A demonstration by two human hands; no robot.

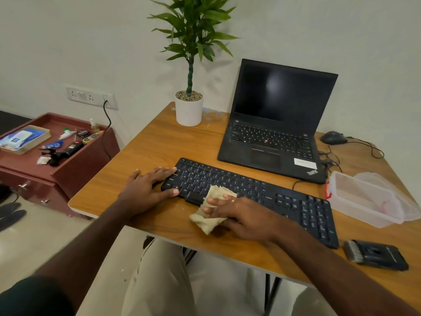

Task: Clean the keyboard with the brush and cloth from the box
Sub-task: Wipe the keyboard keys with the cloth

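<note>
Under the right hand (pixel 246 215), a beige cloth (pixel 213 208) is bunched and pressed on the near edge of the black keyboard (pixel 250 197), half on the keys, half hanging onto the wooden desk (pixel 141 156). Right grip: fingers curled over the cloth, grasping it against the keys around the space-bar area. Left hand (pixel 145 190) lies flat to the left of that grip, fingers straight, tips resting on the keyboard's left end, thumb at its near corner; left grip released, holding nothing, only steadying the keyboard.

Keyboard sits diagonal on the desk, running from the left hand away to the right past the right forearm. Right of the grip, past the keyboard's far end, a clear plastic box (pixel 364 201) stands open with its lid (pixel 394 192) lying just beside it, a red clip at its left side. Nearer than the box, right of the forearm, a black brush (pixel 376 255) lies on the desk, bristles facing left, apart from the keyboard.

Beyond the grip: open black laptop (pixel 278 124), screen dark, just behind the keyboard; white-potted plant (pixel 189 108) to its left; black mouse (pixel 333 137) to its right with cables. Far left of the hands, off the desk, a maroon cabinet (pixel 57 160) carries small clutter; items too small to name.
</note>
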